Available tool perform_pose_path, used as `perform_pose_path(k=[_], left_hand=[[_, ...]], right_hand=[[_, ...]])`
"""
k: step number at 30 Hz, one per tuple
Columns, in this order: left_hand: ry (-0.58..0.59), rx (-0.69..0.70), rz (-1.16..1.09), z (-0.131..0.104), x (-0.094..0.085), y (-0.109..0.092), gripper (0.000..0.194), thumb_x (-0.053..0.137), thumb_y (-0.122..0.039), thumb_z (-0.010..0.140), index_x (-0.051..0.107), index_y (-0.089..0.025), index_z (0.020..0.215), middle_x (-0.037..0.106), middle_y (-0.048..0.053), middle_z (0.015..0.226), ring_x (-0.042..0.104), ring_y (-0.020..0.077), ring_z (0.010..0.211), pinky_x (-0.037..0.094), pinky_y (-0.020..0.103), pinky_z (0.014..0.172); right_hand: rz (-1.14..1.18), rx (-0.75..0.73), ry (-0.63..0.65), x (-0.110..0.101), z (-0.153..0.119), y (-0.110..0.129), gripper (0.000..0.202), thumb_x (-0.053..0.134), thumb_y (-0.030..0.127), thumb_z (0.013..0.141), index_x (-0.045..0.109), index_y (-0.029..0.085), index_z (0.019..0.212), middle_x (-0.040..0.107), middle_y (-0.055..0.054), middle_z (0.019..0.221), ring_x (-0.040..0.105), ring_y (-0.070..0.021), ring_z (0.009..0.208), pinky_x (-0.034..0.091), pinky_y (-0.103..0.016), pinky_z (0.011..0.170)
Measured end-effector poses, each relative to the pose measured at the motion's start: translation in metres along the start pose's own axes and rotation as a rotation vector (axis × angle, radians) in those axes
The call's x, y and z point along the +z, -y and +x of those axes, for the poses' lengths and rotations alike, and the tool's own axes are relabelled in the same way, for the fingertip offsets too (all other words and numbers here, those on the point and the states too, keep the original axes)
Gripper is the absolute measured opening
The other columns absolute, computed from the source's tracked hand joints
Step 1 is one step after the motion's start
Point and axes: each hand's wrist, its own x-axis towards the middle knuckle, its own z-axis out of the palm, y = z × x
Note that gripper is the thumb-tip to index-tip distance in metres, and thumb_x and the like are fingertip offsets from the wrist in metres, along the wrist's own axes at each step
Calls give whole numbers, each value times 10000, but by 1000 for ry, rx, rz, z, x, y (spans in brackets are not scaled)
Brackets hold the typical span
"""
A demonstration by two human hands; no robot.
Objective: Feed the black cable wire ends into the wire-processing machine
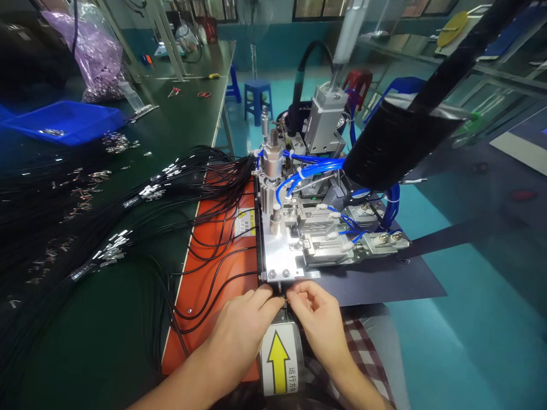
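In the head view, nearest me is a label with a yellow arrow (280, 364), just before the front edge of the machine (277, 247). My left hand (244, 319) and right hand (319, 316) meet at that edge, fingertips near one another, thumb and forefinger narrow on each. The small dark piece (285, 300) I have them at lies between the two sets of fingertips, right by the edge; fingers cover it, so I cannot tell whether either grip holds it. Left of the machine, an orange base (199, 287) overlaps the right edge of the green table (115, 319). Black wires (233, 171) cross that edge, bundled farther left with shiny ends. Farther along the table's left side are a blue tray (98, 118) and a pinkish bag (92, 51).
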Motion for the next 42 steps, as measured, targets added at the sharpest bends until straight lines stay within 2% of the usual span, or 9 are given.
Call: perform_pose_path(k=[10,16,19,23,29,35,42], left_hand=[[75,-41,-32,1,-4,-3,302,540,-98,820,616,-191,1097,658,68,926,641,244,796,561,379,654],[74,-48,-62,1,-5,-3,317,526,-78,821,614,-196,1102,655,67,943,641,241,811,561,381,676],[77,-47,-68,1,-5,-3,309,518,-84,829,612,-191,1104,655,69,940,639,245,815,558,388,679],[80,-49,-70,0,-5,-1,335,503,-63,827,603,-186,1122,651,69,956,634,237,826,552,372,688],[76,-27,-36,1,-5,-1,319,467,-50,825,614,-177,1079,650,60,913,629,231,793,544,355,663],[-19,-7,69,0,-2,-4,326,450,-46,812,627,-171,1055,624,83,866,601,236,739,526,346,596],[-66,38,13,-1,1,1,362,421,-14,792,622,-146,1063,590,88,823,565,215,707,501,321,586]], right_hand=[[151,95,9,-6,-2,-9,249,667,411,711,583,178,686,536,6,620,452,-154,578,384,-254,540],[191,216,57,-14,-1,-16,282,642,434,749,598,161,692,505,24,548,402,-126,483,322,-238,464],[170,189,49,-17,-3,-15,288,675,452,726,634,167,737,488,42,545,359,-109,464,270,-227,439],[158,127,54,-13,-4,-10,303,705,473,685,626,182,719,532,32,584,401,-120,482,304,-238,455],[162,148,95,-10,0,-9,333,681,475,698,561,170,643,403,67,516,274,-83,432,202,-227,421],[109,129,120,-9,-3,-8,367,611,530,748,520,181,681,371,86,466,289,-93,422,220,-232,429],[70,119,132,-11,-1,-6,346,605,512,774,521,184,706,409,83,453,345,-102,424,254,-231,443]])
